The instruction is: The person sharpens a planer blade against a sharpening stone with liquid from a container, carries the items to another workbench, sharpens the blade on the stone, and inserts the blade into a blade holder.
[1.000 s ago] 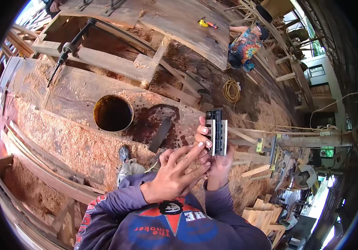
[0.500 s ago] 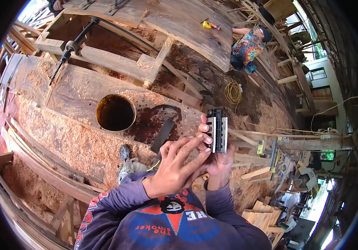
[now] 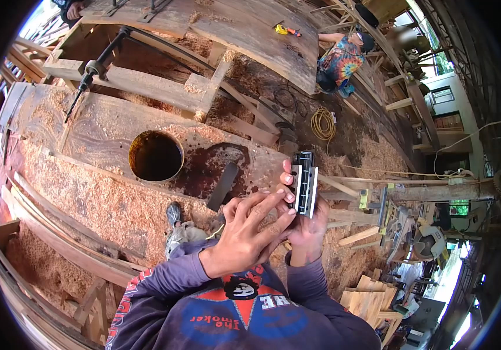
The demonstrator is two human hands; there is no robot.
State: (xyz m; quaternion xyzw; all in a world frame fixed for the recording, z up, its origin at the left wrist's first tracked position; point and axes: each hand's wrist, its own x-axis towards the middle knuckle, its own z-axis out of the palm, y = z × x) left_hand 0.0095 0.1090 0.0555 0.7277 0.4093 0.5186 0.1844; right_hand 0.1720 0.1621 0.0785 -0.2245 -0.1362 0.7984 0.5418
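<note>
**Slotted device turned face-up between two bare hands**

The floor [image 3: 93, 181], thick with wood shavings, spreads across the left and lower left of the frame. Above it a long plank table [image 3: 101, 128] runs from the left edge to the centre, with a broad wooden slab [image 3: 256, 38] at top centre and a co-worker [image 3: 342, 61] at its far end, upper right. A black metal rod [image 3: 105, 57] slants down over the table at upper left.

The round tin [image 3: 138, 153] of dark liquid stands on the table left of centre, probably there for flat support. Just right of it, a dark flat strip [image 3: 223, 186] lies across a wet-looking stain, its lower end jutting past the table edge.

The left hand [image 3: 241, 236] has its fingers extended and parted; whether the tips touch the device or only the other hand, I cannot tell. The right hand [image 3: 309, 230] grips the black-and-metal device [image 3: 304, 185] from behind, fingers curled round its left side, which seems to leave the slotted face free to look at. The device sits just right of centre, raised in front of the chest.
</note>
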